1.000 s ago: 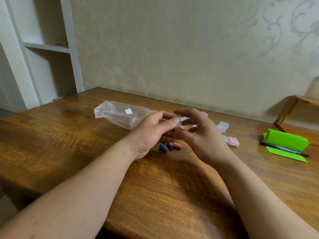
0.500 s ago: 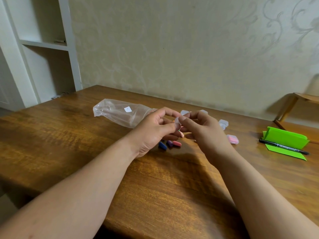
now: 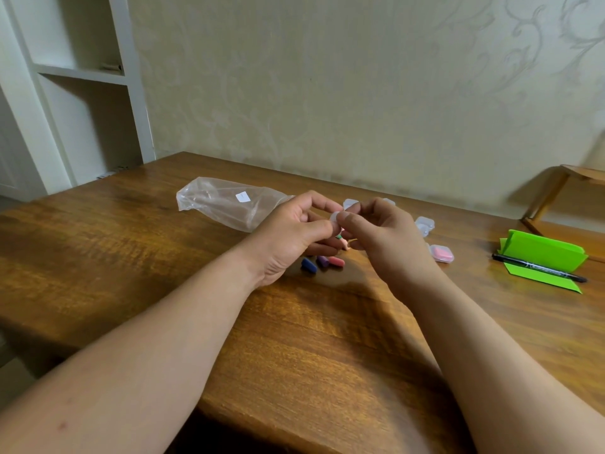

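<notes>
My left hand (image 3: 291, 234) and my right hand (image 3: 386, 237) meet above the middle of the wooden table (image 3: 163, 257). Between their thumbs and fingertips they pinch a tiny clear plastic case (image 3: 335, 217), mostly hidden by the fingers. Small green and pink pieces (image 3: 342, 240) show just under the fingers. On the table below lie three small foam earplugs: a blue one (image 3: 309, 265), a purple one (image 3: 323, 261) and a pink one (image 3: 337, 261).
A crumpled clear plastic bag (image 3: 226, 204) lies behind my left hand. More small clear cases (image 3: 425, 224) and one with pink contents (image 3: 442, 253) sit right of my right hand. A folded green paper (image 3: 543, 253) with a black pen (image 3: 540, 267) lies far right.
Both hands have lifted slightly and the fingertips have closed in on the small clear case. The things on the table have not moved.
</notes>
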The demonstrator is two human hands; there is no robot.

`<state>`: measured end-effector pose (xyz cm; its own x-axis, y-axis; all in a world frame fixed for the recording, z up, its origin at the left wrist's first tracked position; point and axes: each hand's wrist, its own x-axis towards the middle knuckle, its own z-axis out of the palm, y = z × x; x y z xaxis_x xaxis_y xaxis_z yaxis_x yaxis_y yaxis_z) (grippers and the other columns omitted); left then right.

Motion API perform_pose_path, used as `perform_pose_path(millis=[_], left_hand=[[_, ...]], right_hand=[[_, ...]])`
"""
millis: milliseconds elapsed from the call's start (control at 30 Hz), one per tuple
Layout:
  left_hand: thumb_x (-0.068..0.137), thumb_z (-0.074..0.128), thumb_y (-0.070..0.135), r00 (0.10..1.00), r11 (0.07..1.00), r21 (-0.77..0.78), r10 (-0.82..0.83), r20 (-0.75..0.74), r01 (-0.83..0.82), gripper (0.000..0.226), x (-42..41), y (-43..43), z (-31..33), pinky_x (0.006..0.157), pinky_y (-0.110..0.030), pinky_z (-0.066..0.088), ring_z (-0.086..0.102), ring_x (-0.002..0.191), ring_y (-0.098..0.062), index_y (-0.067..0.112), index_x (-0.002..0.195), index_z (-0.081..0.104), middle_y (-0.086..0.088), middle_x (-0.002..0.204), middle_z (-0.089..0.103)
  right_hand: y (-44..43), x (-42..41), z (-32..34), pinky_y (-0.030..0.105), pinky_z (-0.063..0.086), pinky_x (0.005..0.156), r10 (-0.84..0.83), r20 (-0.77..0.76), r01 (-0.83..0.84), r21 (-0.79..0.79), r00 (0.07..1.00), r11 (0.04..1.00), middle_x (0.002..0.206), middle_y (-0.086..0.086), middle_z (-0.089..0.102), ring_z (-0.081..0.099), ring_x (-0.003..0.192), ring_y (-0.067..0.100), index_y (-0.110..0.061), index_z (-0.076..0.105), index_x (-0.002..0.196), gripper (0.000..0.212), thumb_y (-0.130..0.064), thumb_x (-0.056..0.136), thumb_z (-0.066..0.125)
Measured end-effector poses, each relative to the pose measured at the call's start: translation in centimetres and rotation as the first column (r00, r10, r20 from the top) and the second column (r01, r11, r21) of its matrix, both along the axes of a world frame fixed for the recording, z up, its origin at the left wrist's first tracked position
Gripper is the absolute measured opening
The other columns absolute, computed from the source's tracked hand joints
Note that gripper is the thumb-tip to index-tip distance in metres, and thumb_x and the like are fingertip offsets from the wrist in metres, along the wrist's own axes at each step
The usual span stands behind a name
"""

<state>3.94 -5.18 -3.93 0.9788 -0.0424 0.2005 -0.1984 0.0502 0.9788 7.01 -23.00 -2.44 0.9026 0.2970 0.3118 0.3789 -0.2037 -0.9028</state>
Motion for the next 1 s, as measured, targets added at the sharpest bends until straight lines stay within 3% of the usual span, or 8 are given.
perform_pose_path(millis=[233, 433, 533, 600, 667, 733, 867, 1000], left_hand=[[0.101, 0.072, 0.007, 1.000, 1.000, 0.000, -0.004, -0.004, 0.004, 0.024, 0.0, 0.0, 0.1, 0.075, -0.032, 0.064, 0.079, 0.090, -0.028, 0.008, 0.125, 0.067, -0.039, 0.117, 0.068], [0.100, 0.073, 0.011, 1.000, 1.000, 0.000, -0.002, 0.005, 0.002, 0.024, -0.1, 0.0, 0.1, 0.074, -0.030, 0.064, 0.079, 0.087, -0.024, 0.008, 0.123, 0.066, -0.025, 0.105, 0.073], [0.101, 0.072, 0.010, 1.000, 1.000, 0.003, -0.004, 0.007, 0.004, 0.025, -0.1, 0.0, 0.1, 0.075, -0.031, 0.065, 0.079, 0.088, -0.025, 0.006, 0.125, 0.065, -0.029, 0.109, 0.074], [0.103, 0.069, 0.007, 1.000, 1.000, -0.022, 0.012, 0.006, -0.012, 0.021, -0.1, 0.1, 0.2, 0.074, -0.031, 0.065, 0.079, 0.088, -0.026, 0.007, 0.124, 0.065, -0.032, 0.112, 0.073], [0.104, 0.064, 0.002, 0.999, 0.997, -0.069, 0.031, 0.006, -0.031, 0.018, 0.0, 0.3, 0.2, 0.073, -0.031, 0.066, 0.078, 0.085, -0.025, 0.009, 0.120, 0.066, -0.023, 0.103, 0.078], [0.104, 0.062, 0.001, 1.000, 0.994, -0.105, 0.020, -0.003, -0.020, 0.019, 0.0, 0.3, 0.2, 0.077, -0.032, 0.066, 0.078, 0.086, -0.025, 0.009, 0.120, 0.066, -0.013, 0.098, 0.080], [0.104, 0.061, -0.002, 1.000, 0.976, -0.220, -0.012, -0.022, 0.007, 0.020, 0.0, 0.2, 0.2, 0.085, -0.038, 0.066, 0.078, 0.096, -0.034, 0.009, 0.121, 0.063, -0.018, 0.105, 0.078], [0.101, 0.054, -0.011, 0.994, 0.958, -0.279, -0.086, -0.061, 0.065, 0.026, -0.4, 0.2, 0.7, 0.083, -0.039, 0.067, 0.078, 0.103, -0.040, 0.005, 0.120, 0.058, -0.029, 0.117, 0.074]], right_hand=[[0.0, 0.1, -0.1, 0.049, 0.061, 0.087, -0.004, 0.004, 0.004, -0.013, 1.000, 1.000, 0.092, 0.003, 0.076, 0.073, 0.094, 0.025, -0.019, 0.072, 0.100, 0.012, -0.030, 0.097, 0.074], [-0.1, 0.4, -0.4, 0.053, 0.060, 0.086, 0.010, 0.013, -0.010, 0.007, 1.000, 1.000, 0.090, 0.004, 0.076, 0.072, 0.095, 0.030, -0.019, 0.073, 0.099, 0.013, -0.031, 0.095, 0.076], [-0.1, 0.5, -0.5, 0.054, 0.060, 0.087, 0.016, 0.022, -0.016, 0.001, 1.000, 1.000, 0.092, 0.004, 0.075, 0.072, 0.095, 0.031, -0.020, 0.073, 0.099, 0.013, -0.032, 0.095, 0.076], [-0.2, 0.7, -0.5, 0.056, 0.062, 0.088, 0.012, 0.015, -0.012, 0.014, 1.000, 1.000, 0.095, 0.008, 0.075, 0.072, 0.096, 0.033, -0.017, 0.073, 0.101, 0.012, -0.027, 0.094, 0.074], [-0.3, 0.8, -0.6, 0.056, 0.063, 0.089, 0.006, -0.017, -0.005, 0.066, 1.000, 0.998, 0.097, 0.010, 0.076, 0.072, 0.098, 0.038, -0.013, 0.073, 0.102, 0.010, -0.020, 0.095, 0.071], [-0.4, 1.0, -0.5, 0.049, 0.065, 0.084, -0.010, -0.036, 0.013, 0.094, 0.999, 0.995, 0.098, 0.007, 0.077, 0.074, 0.097, 0.036, -0.012, 0.073, 0.104, 0.010, -0.017, 0.097, 0.070], [-0.4, 1.0, -0.4, 0.029, 0.062, 0.066, -0.147, -0.008, 0.147, 0.037, 0.989, 0.988, 0.097, 0.005, 0.077, 0.076, 0.078, 0.010, -0.017, 0.072, 0.105, 0.010, -0.021, 0.104, 0.063], [-0.6, 1.5, -0.6, 0.047, 0.064, 0.077, -0.197, 0.129, 0.208, -0.078, 0.972, 0.975, 0.088, -0.003, 0.076, 0.073, 0.077, 0.014, -0.020, 0.076, 0.108, 0.015, -0.029, 0.105, 0.064]])
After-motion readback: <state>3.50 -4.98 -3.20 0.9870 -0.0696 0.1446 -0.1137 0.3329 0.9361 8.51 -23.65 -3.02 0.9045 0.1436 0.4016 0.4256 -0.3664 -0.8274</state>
